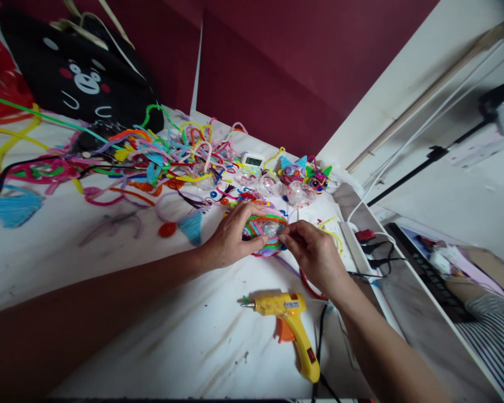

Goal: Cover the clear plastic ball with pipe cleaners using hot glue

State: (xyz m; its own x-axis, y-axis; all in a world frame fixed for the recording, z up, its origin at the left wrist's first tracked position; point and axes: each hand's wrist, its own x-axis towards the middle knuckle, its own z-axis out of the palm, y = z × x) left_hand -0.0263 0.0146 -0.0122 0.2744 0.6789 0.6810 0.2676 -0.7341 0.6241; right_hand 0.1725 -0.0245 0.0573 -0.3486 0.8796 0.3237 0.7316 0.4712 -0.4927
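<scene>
As the left hand [232, 234] holds craftwork [269, 225], a cup [279, 187] contains specks [269, 182].

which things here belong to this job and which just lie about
Likely belong:
rounded multicoloured striped piece with clear centre
yellow glue gun with orange trigger
tangle of multicoloured fuzzy strips

Probably just lying about:
black bag with cartoon print
small white digital display
</scene>
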